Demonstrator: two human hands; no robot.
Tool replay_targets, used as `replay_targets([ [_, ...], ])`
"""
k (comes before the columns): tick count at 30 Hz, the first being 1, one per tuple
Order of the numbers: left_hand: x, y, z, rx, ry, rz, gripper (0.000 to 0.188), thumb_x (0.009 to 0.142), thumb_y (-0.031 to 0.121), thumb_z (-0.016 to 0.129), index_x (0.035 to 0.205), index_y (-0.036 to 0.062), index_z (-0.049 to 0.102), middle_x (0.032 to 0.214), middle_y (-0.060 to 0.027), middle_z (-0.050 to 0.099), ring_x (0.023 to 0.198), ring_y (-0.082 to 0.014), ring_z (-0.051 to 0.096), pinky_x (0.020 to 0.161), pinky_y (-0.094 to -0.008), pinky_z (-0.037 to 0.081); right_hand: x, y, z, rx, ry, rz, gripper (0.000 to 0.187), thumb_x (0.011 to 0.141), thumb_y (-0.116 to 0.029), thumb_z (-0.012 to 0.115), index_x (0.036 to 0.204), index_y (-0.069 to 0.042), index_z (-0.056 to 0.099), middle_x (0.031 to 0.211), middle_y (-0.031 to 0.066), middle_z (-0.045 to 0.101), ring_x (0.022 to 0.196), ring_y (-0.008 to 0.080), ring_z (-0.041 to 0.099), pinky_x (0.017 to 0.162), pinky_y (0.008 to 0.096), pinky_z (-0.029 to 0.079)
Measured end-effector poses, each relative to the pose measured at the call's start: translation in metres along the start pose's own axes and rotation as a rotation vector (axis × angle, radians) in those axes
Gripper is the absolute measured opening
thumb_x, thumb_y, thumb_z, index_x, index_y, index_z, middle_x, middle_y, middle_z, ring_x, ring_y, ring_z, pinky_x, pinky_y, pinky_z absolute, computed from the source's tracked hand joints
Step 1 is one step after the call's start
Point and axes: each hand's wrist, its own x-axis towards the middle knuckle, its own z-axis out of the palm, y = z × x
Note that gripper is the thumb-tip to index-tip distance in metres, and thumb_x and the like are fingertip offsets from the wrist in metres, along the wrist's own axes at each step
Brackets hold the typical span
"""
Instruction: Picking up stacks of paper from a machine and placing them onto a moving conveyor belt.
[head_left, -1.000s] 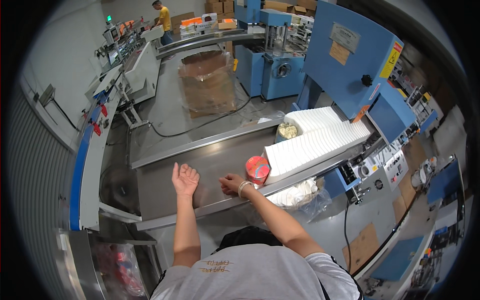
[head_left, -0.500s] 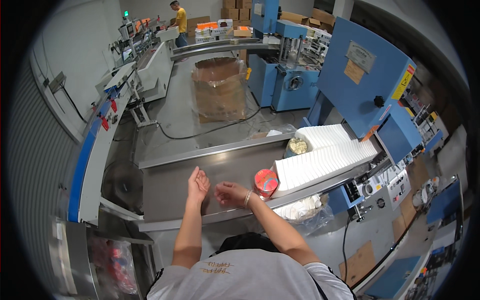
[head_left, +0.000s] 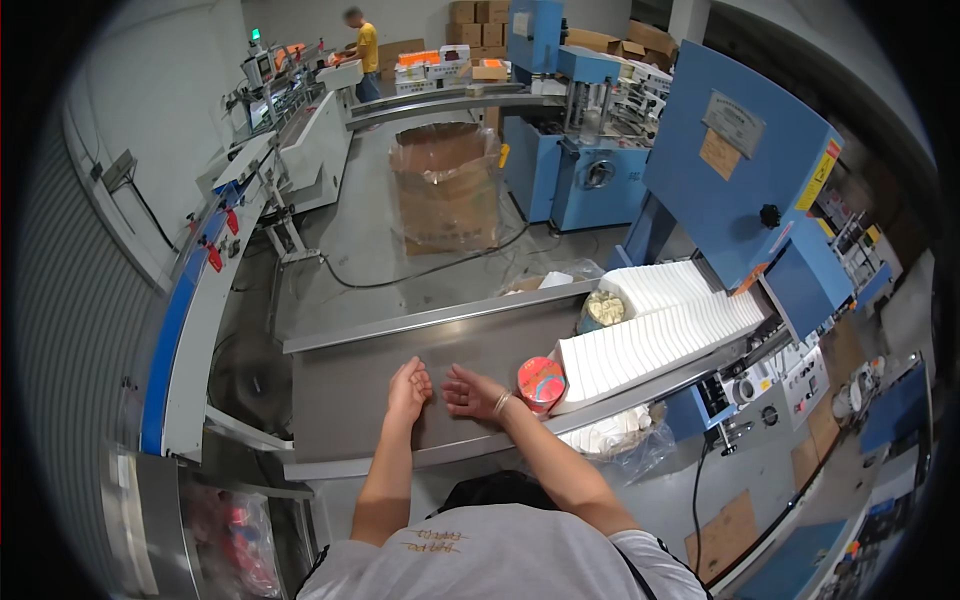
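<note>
Above the grey metal trough (head_left: 340, 395), my left hand (head_left: 408, 391) hangs with loosely bent fingers and nothing in it. My right hand (head_left: 474, 392), a pale band at its wrist, is beside it with its fingers apart, also without anything in them. A narrow gap separates the two hands. Right of my right hand and apart from it stands a red round canister (head_left: 541, 383), touching the end of a long row of white folded sheets or pads (head_left: 650, 348). A second round container (head_left: 603, 311) with pale contents sits by the far row.
A tall blue machine (head_left: 740, 165) rises at the trough's right end. A large plastic-lined carton (head_left: 445, 195) stands beyond the trough. To the left runs a blue-edged conveyor (head_left: 190, 320). A clear bag of white pieces (head_left: 615, 432) lies below the near rail. A person in yellow (head_left: 366, 48) works far off.
My right hand's fingers have spread from a looser curl. My left hand has come slightly nearer to me. The whole view has shifted a little; the canister and white rows stay in place.
</note>
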Motion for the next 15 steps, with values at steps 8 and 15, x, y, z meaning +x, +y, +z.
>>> replay_targets([
  [8, 0.016, -0.005, -0.019, -0.202, -0.033, -0.119, 0.02, 0.087, 0.032, 0.06, 0.082, 0.0136, 0.054, 0.059, -0.0007, 0.055, 0.052, -0.0147, 0.052, 0.048, -0.0274, 0.04, 0.002, 0.003, -0.007, 0.019, -0.011, 0.087, 0.025, 0.086, -0.036, 0.063, 0.094, -0.014, 0.057, 0.093, 0.0042, 0.061, 0.09, 0.02, 0.06, 0.08, 0.0388, 0.051],
  [15, 0.018, -0.01, -0.017, -0.173, -0.058, -0.213, 0.025, 0.088, 0.031, 0.057, 0.074, 0.0101, 0.055, 0.065, -0.0043, 0.06, 0.058, -0.0193, 0.058, 0.056, -0.0295, 0.047, -0.001, 0.006, -0.004, -0.061, 0.005, 0.174, 0.029, 0.088, -0.038, 0.06, 0.101, -0.012, 0.056, 0.094, 0.0037, 0.062, 0.089, 0.0178, 0.061, 0.078, 0.0359, 0.052],
])
